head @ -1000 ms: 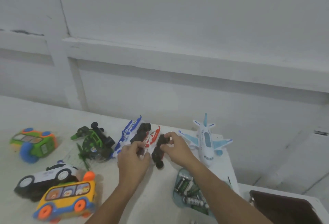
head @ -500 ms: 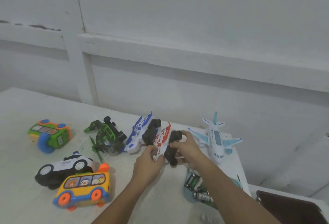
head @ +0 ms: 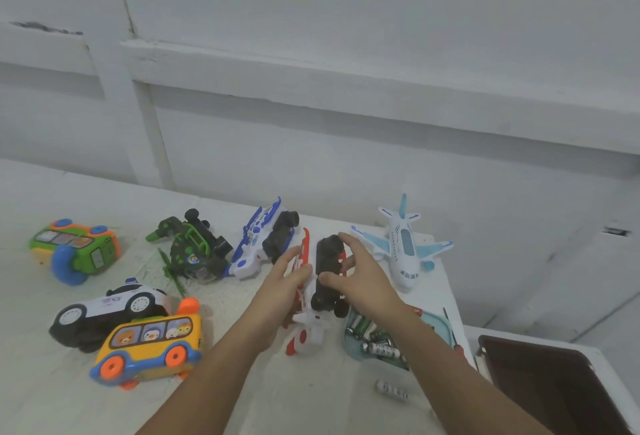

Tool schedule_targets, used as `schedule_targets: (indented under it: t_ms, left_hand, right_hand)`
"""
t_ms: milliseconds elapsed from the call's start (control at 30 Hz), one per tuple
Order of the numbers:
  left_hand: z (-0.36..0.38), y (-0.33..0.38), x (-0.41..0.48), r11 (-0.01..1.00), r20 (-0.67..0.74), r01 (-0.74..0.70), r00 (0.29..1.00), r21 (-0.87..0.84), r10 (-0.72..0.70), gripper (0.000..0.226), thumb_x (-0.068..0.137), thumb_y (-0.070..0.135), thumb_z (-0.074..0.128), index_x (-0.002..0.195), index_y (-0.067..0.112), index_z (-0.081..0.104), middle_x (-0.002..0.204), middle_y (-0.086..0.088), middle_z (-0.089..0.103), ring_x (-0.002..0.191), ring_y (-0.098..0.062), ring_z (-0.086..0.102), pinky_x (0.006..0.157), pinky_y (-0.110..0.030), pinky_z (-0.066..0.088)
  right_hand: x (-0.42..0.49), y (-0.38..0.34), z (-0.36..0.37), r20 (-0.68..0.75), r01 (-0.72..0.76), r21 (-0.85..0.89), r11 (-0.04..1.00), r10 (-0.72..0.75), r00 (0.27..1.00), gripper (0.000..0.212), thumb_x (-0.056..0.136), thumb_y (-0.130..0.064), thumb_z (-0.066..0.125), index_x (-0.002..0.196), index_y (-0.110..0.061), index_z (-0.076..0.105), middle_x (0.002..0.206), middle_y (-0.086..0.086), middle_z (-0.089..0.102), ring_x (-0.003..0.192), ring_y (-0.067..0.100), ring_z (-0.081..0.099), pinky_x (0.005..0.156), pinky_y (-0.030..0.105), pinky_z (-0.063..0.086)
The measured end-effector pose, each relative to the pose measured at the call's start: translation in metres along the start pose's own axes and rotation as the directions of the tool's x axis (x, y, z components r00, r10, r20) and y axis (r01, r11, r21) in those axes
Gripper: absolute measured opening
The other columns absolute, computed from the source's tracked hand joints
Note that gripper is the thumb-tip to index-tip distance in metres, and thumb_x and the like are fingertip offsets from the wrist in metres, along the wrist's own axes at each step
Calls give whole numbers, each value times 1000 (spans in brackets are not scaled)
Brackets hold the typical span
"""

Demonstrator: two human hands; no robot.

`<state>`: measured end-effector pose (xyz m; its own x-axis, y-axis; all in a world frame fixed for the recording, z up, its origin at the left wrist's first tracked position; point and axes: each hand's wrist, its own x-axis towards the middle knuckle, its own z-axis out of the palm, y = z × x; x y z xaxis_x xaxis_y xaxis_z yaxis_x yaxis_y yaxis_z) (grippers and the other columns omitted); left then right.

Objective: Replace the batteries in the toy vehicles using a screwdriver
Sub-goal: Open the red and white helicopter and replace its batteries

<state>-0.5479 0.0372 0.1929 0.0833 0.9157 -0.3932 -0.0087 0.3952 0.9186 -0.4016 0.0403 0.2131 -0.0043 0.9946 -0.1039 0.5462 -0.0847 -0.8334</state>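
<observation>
Just left of the battery tray (head: 353, 353), the red toy car (head: 304, 339) lay on its side, long axis running near-to-far, nose nearest. The left hand (head: 280, 292) pressed straight fingers against its body. The right hand (head: 363, 282) clasped its black underside.

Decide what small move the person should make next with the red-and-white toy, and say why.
Probably the right hand should let go and reach for the screwdriver lying beside the battery tray. The red-and-white toy lies on its side, the right hand grips its black underside, the left hand rests on it, and neither hand holds a tool.
</observation>
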Motion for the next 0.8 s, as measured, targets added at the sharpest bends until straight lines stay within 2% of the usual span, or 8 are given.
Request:
schedule_targets:
  t_ms: [133,200,267,367,467,600,700,800]
  left_hand:
    - [0,-9,0,998,-43,-60,997,7,61,38,105,29,44,141,42,41,118,11,55,104,-19,58,82,-37,52]
    - [-1,-13,-2,998,-62,-59,996,-3,59,38,104,30,45,140,42,43,122,6,59,108,-24,61,88,-47,55]
    - [-1,-18,-4,998,-70,-60,996,-13,59,41,102,35,49,141,44,43,131,-1,59,114,-31,61,90,-55,54]
    - [1,-27,-5,993,-91,-115,989,-10,113,41,102,31,52,140,45,46,129,-5,60,110,-30,63,85,-52,57]
    - [3,-35,-5,993,-120,-114,987,-23,110,38,104,27,48,138,44,50,125,-4,64,107,-30,64,86,-54,56]
    - [5,-41,-8,991,-164,-131,978,-5,129,42,106,21,41,142,42,41,108,4,66,93,-18,65,82,-46,57]
    - [8,-44,-8,988,-195,-148,969,34,152,41,106,23,41,144,39,41,114,2,66,96,-18,62,93,-52,53]
    - [10,-45,-9,991,-220,-124,967,42,130,43,105,28,41,147,37,39,137,-4,56,111,-26,59,93,-54,53]
  right_hand:
    - [-7,1,-3,33,48,4,999,-49,998,74,84,-28,73,146,-32,33,114,-6,53,104,17,60,95,37,53]
    - [-8,5,-6,85,58,-10,998,-57,995,75,84,-28,73,147,-35,34,115,-8,55,96,17,66,89,40,56]
    - [-10,11,-10,146,67,-22,997,-63,987,75,84,-28,73,148,-37,34,125,-8,54,89,13,68,87,37,57]
    - [-18,18,-23,208,112,-42,993,-101,973,65,88,-29,69,145,-36,40,135,-10,54,99,11,64,93,34,53]
    - [-24,26,-45,255,91,-4,996,-86,963,44,91,-25,66,133,-31,55,124,-10,63,103,7,64,84,21,53]
    - [-28,56,-86,102,-64,-89,994,73,992,23,91,-23,65,112,-32,62,104,-6,67,80,7,65,68,25,53]
    - [-35,79,-114,-40,-215,-286,934,213,976,15,90,-27,64,105,-28,61,98,-4,64,75,8,60,64,24,45]
    - [-48,93,-128,-98,-365,-406,838,357,929,11,89,-25,66,97,-22,59,94,-3,58,77,11,57,62,26,46]
